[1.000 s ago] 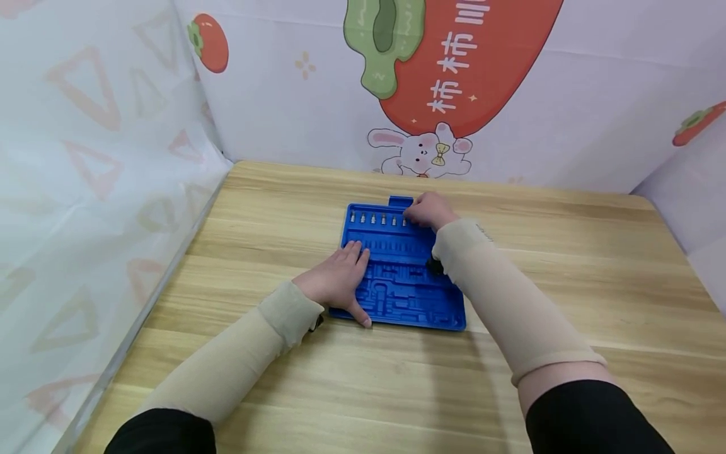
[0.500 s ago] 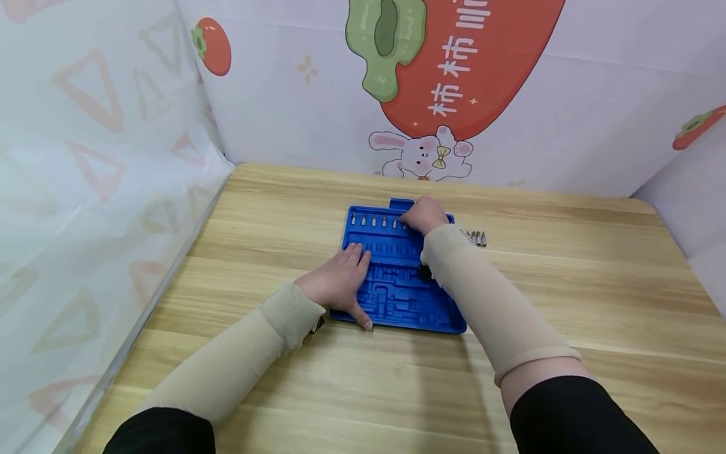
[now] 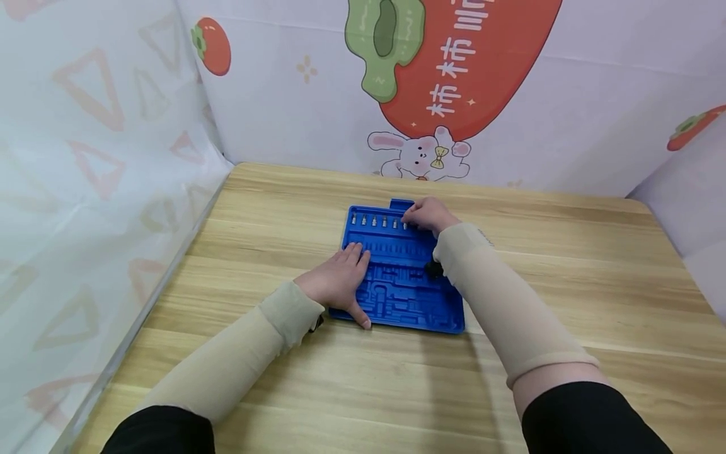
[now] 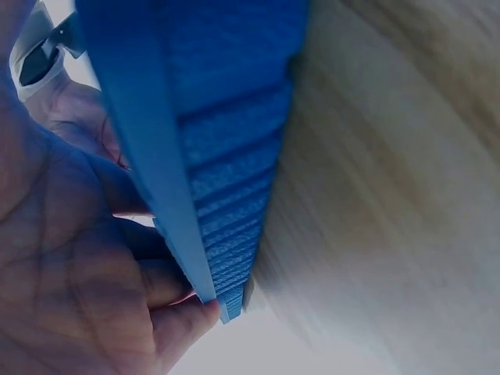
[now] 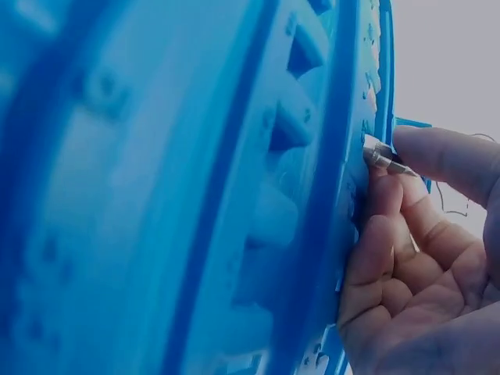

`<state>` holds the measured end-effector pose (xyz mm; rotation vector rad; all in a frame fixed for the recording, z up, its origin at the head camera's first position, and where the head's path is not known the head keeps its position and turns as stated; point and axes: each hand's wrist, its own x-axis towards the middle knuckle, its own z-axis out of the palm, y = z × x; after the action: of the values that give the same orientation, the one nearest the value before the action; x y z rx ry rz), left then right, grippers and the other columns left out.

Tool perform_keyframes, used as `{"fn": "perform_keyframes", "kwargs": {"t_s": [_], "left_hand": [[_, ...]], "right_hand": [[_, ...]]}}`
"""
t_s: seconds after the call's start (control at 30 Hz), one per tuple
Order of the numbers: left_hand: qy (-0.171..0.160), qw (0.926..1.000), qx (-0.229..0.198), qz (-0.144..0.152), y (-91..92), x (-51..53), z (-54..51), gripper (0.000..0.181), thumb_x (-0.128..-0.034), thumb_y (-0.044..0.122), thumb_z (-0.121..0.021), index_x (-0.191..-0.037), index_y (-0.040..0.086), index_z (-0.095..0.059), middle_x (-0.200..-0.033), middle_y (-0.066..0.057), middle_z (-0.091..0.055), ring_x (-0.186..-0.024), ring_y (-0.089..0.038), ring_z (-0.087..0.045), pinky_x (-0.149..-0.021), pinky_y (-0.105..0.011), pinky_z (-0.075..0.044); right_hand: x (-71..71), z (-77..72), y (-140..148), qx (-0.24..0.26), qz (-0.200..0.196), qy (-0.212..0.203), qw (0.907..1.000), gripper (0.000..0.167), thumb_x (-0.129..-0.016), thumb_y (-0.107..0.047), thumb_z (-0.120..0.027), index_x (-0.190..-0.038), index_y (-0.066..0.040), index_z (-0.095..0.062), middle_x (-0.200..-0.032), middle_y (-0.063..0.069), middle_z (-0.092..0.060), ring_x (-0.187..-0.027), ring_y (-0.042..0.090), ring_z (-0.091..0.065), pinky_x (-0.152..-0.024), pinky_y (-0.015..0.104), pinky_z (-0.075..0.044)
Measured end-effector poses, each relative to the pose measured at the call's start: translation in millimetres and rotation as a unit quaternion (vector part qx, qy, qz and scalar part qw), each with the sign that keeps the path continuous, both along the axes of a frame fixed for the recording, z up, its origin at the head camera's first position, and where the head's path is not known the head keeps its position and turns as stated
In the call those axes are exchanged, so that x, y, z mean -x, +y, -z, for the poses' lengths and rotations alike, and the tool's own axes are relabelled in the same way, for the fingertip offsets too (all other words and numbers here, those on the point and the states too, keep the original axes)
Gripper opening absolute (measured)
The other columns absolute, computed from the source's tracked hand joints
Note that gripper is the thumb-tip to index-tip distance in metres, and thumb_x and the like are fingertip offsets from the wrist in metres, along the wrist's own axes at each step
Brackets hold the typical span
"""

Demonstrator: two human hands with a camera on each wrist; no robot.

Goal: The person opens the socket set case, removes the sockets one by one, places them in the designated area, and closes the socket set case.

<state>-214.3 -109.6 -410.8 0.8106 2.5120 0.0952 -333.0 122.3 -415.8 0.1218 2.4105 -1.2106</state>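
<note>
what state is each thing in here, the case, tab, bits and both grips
blue case, open side up, lying on the table
blue tab, sticking out from the case's far edge
five silver bits, set in the far row
sixth bit, pinched, one end at the case; cannot tell if fully seated
left grip, spread over the case's left edge
right grip, pinching the sixth bit

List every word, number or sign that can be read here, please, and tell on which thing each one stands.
"柿柿", turned sideways, on the big red fruit printed on the wall cloth; a third character is cut off above.
Marks on the blue case: too blurred to read.
Metal bit in the right hand: no readable text.
Bits in the row: too small to tell.
</note>
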Motion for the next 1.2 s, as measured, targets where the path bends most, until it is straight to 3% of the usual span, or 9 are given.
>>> {"fn": "perform_keyframes", "kwargs": {"t_s": [0.1, 0.2, 0.5, 0.73, 0.9, 1.2], "left_hand": [[0.0, 1.0, 0.001, 0.004, 0.9, 0.5, 0.0, 0.141, -0.0695, 0.074, -0.083, -0.163, -0.004, -0.012, -0.169, -0.026, -0.005, -0.157, -0.039, -0.002, -0.125, -0.048, -0.01], [-0.002, 1.0, 0.005, 0.001, 0.8, 0.3, -0.3, 0.141, -0.0694, 0.074, -0.083, -0.163, -0.004, -0.011, -0.169, -0.026, -0.005, -0.157, -0.039, -0.002, -0.125, -0.048, -0.01], [-0.003, 0.9999, 0.01, 0.005, 0.8, 0.0, -0.2, 0.142, -0.0672, 0.075, -0.084, -0.163, -0.004, -0.014, -0.169, -0.026, -0.007, -0.156, -0.04, -0.004, -0.125, -0.048, -0.012], [-0.004, 1.0, 0.004, -0.004, 0.8, -0.2, 1.2, 0.143, -0.0673, 0.074, -0.084, -0.163, -0.004, -0.012, -0.169, -0.025, -0.006, -0.157, -0.039, -0.003, -0.125, -0.047, -0.01], [-0.009, 0.9999, -0.002, -0.005, -1.2, -2.2, 1.0, 0.142, -0.0683, 0.073, -0.084, -0.163, -0.004, -0.013, -0.169, -0.026, -0.006, -0.157, -0.039, -0.003, -0.125, -0.048, -0.011], [-0.006, 1.0, -0.002, -0.008, 0.2, -1.8, -1.3, 0.141, -0.0688, 0.071, -0.085, -0.163, -0.004, -0.012, -0.169, -0.025, -0.005, -0.157, -0.039, -0.002, -0.125, -0.048, -0.011]], "right_hand": [[0.1, -2.2, 4.7, 0.022, -0.018, -0.022, 0.9994, 0.015, -0.103, -0.012, -0.063, -0.107, 0.001, -0.065, -0.119, 0.014, -0.061, -0.113, 0.027, -0.057, -0.103, 0.039, -0.049], [-0.5, -4.5, 7.0, 0.03, -0.027, -0.031, 0.9987, 0.016, -0.104, -0.011, -0.06, -0.111, 0.002, -0.065, -0.125, 0.015, -0.061, -0.118, 0.029, -0.056, -0.107, 0.042, -0.047], [-6.7, -1.9, 10.6, 0.01, -0.038, -0.005, 0.9992, 0.021, -0.106, -0.014, -0.058, -0.117, 0.003, -0.067, -0.12, 0.014, -0.061, -0.107, 0.028, -0.056, -0.102, 0.041, -0.048], [-7.1, -2.8, 6.3, 0.051, 0.004, 0.004, 0.9987, 0.017, -0.108, -0.014, -0.055, -0.113, 0.0, -0.063, -0.12, 0.013, -0.059, -0.108, 0.027, -0.056, -0.1, 0.04, -0.049], [-5.8, -6.0, 7.0, 0.101, 0.036, -0.008, 0.9942, 0.021, -0.109, -0.015, -0.054, -0.119, 0.002, -0.061, -0.119, 0.015, -0.061, -0.107, 0.026, -0.058, -0.102, 0.039, -0.05], [-7.6, -14.6, 26.7, 0.148, 0.055, -0.019, 0.9872, 0.031, -0.107, -0.016, -0.058, -0.129, 0.005, -0.059, -0.117, 0.015, -0.066, -0.103, 0.023, -0.063, -0.098, 0.032, -0.053]]}}
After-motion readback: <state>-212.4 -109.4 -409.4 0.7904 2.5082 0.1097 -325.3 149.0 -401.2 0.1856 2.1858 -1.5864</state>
